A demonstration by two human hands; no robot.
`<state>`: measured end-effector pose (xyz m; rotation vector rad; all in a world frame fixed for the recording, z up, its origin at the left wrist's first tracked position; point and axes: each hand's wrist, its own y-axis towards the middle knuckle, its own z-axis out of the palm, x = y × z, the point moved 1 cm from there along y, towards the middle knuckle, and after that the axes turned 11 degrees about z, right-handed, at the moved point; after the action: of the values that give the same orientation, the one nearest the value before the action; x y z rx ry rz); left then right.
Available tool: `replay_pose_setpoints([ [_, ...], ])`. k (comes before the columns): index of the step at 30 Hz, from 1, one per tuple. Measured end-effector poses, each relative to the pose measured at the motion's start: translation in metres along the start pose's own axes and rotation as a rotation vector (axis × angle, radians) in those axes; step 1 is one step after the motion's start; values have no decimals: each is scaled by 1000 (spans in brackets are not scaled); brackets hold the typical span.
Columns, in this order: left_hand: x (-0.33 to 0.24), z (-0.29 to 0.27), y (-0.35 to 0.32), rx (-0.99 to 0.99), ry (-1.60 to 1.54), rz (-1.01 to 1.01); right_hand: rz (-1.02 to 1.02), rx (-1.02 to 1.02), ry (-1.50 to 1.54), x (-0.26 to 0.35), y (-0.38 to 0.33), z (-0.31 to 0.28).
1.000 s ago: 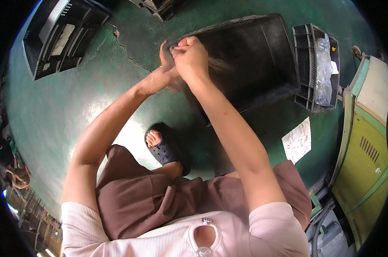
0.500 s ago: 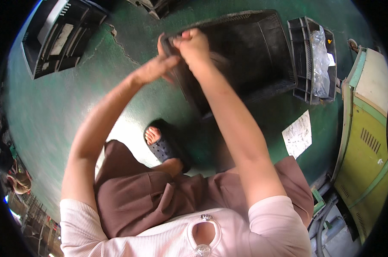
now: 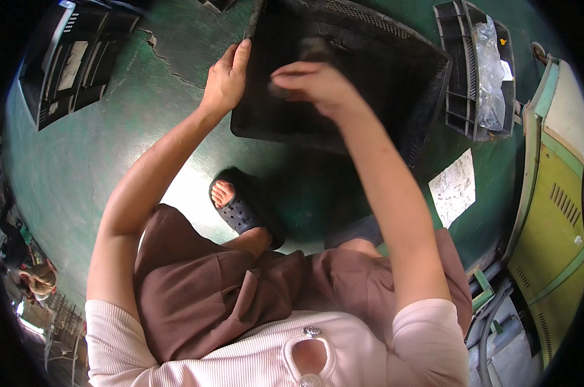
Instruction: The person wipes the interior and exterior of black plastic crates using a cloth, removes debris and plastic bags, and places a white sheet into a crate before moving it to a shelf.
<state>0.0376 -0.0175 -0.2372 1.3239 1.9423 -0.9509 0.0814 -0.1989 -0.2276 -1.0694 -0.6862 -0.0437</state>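
Head view, looking down: a seated person works at one large black plastic crate (image 3: 369, 84) standing on the green floor (image 3: 111, 142) ahead of the knees. Half a second earlier both hands were raised together near the crate's upper left corner; now they have come apart and sit lower in the picture. The left hand (image 3: 225, 80) is closed over the crate's left rim, thumb on the outside, fingers hooked over the edge. The right hand (image 3: 311, 84) hovers inside the crate, fingers bunched toward a small dark blurred thing (image 3: 280, 91); whether it is pinched cannot be told. Counted around them: one dark sandal (image 3: 240, 213) on the one bare foot in view, one printed paper sheet (image 3: 455, 187) lying right of the crate, one smaller black crate (image 3: 458, 71) holding one clear plastic bag (image 3: 490, 71) at upper right, one black slotted crate (image 3: 66, 58) at upper left, and one yellow-green cabinet (image 3: 556, 226) along the right edge.
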Motion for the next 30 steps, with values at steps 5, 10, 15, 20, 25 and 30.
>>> replay_pose_setpoints([
  [5,-7,3,-6,-57,2,27,139,-343,-1172,-23,28,63],
  [10,-8,4,-6,-92,-15,32,48,-263,-1082,-14,1,78],
  [15,-9,6,-9,-120,-71,4,64,-239,-883,5,-53,95],
  [20,-15,6,-9,-108,-78,12,101,-234,-941,-14,-5,76],
  [25,-17,3,-4,-106,-78,-13,108,-171,-1097,-7,-3,88],
  [30,-11,3,-11,-85,-68,-51,66,-235,-957,10,-49,96],
])
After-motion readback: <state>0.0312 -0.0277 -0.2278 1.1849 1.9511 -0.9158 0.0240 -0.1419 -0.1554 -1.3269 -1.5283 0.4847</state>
